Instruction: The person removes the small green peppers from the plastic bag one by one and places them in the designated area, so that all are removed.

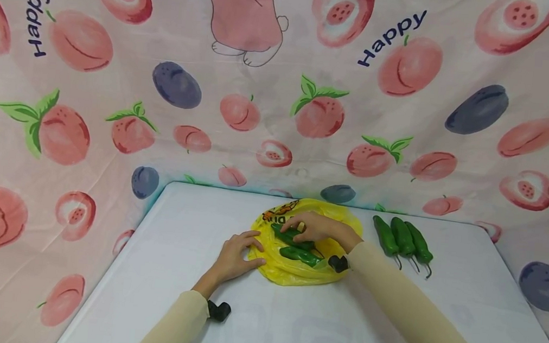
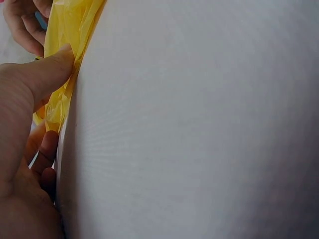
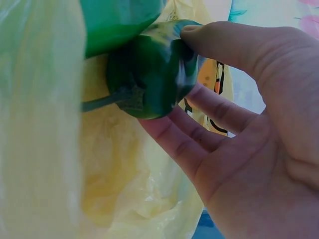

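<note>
A yellow plastic bag (image 1: 273, 272) lies spread on the white table, with black and orange print near its far edge. My right hand (image 1: 311, 226) is over the bag and grips a green pepper (image 3: 149, 74) between thumb and fingers; its stem shows in the right wrist view. Just nearer lies a second green pepper (image 1: 298, 255) on the yellow plastic. At the bag's left edge, my left hand (image 1: 235, 255) holds the plastic, thumb on the near side and fingers farther back. In the left wrist view the thumb (image 2: 55, 67) presses on the crumpled bag.
Three green peppers (image 1: 402, 237) lie side by side to the right of the bag, stems toward me. The white table (image 1: 162, 221) ends at a fruit-printed cloth (image 1: 262, 83) behind it. Black wrist devices (image 1: 219, 311) sit on both sleeves.
</note>
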{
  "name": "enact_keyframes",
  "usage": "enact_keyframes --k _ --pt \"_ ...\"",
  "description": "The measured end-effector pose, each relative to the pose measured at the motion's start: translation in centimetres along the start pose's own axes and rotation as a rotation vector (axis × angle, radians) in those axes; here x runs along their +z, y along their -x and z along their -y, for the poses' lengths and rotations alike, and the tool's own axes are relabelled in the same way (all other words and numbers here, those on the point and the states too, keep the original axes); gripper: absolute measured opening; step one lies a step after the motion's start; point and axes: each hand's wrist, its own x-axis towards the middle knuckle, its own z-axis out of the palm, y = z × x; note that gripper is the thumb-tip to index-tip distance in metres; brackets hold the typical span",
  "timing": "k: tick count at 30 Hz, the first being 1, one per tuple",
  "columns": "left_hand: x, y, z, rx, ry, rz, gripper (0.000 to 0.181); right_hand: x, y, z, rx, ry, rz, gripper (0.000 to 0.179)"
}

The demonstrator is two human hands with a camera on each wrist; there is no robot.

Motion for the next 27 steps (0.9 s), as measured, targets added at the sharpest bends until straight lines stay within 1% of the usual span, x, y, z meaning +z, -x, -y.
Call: enact_keyframes --k 6,8,13,16,21,27 --pt "0.1 0.1 0.0 0.027 0.004 -0.015 0.021 -0.4 0.2 0.2 -0.026 -0.011 -0.045 0.036" --pt "0.0 0.1 0.0 0.027 0.0 -0.013 0.021 -0.5 0.2 0.3 -0.029 -0.01 -0.056 0.036" --pt "0.0 0.1 -0.2 0.024 0.003 -0.007 0.021 -0.6 0.4 0.5 -0.008 0.0 -0.084 0.036" --pt "0.0 0.2 -0.2 0.031 0.002 -0.006 0.021 -0.7 0.7 0.7 0.0 0.013 -0.121 0.036" --pt "0.1 0.2 -0.2 0.035 -0.008 -0.011 0.021 -1.0 1.0 1.1 -0.024 0.028 -0.197 0.039" --pt "0.0 0.1 -0.2 0.028 -0.005 -0.012 0.02 -1.5 1.8 1.6 -0.034 0.007 -0.278 0.042"
